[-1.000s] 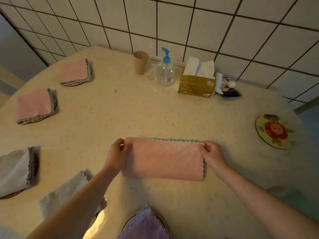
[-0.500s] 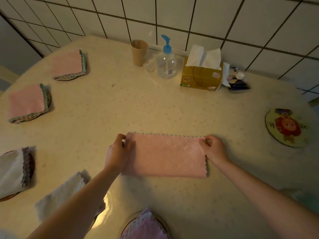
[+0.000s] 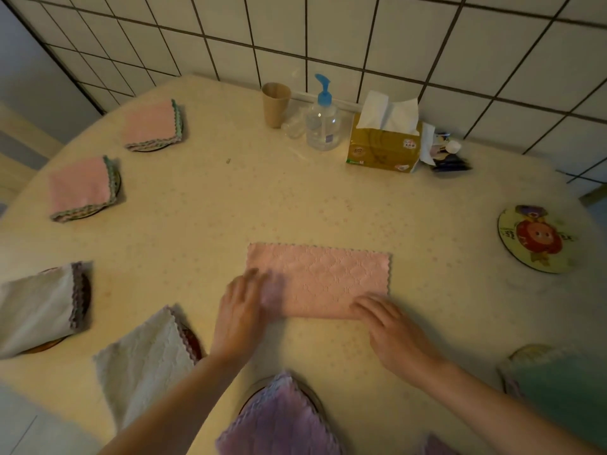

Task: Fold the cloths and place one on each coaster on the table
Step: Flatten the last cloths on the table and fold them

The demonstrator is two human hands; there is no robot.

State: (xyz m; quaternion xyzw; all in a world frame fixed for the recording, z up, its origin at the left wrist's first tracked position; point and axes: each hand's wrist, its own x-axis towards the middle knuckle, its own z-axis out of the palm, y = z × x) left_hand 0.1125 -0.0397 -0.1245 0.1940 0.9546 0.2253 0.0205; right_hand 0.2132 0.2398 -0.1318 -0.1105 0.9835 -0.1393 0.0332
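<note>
A: Any writing you can read?

B: Not much. The tissue box (image 3: 384, 149), against the tiled wall (image 3: 394, 37), has small red and green marks, too small to make out. The bare coaster (image 3: 538, 239), far to the right of the tissue box and nearer the person, has a cartoon face with dark characters on both sides, also unreadable. The pump bottle (image 3: 322, 123), just left of the tissue box, has a small label I cannot read; a paper cup (image 3: 276, 105) stands left of that.

B: And the cloth?

A: The pink cloth (image 3: 322, 280) lies flat on the table (image 3: 295, 198), folded into a long strip, straight out in front of the tissue box toward the person. The left hand (image 3: 241, 310) rests on its left end, blurred, fingers fairly straight and laid on the fabric. The right hand (image 3: 391, 326) has its fingers spread and lying flat on the near right corner.

B: What differs from half a second ago?

A: Then each hand pinched a far corner of the strip. Now both have let go and slid down to the near edge, palms down.

B: Other cloths?

A: Two folded pink ones (image 3: 151, 126) sit on coasters far left of the tissue box, two pale ones (image 3: 39, 310) nearer on the left, a purple one (image 3: 279, 418) at the near edge, a green one (image 3: 558, 382) near right.
</note>
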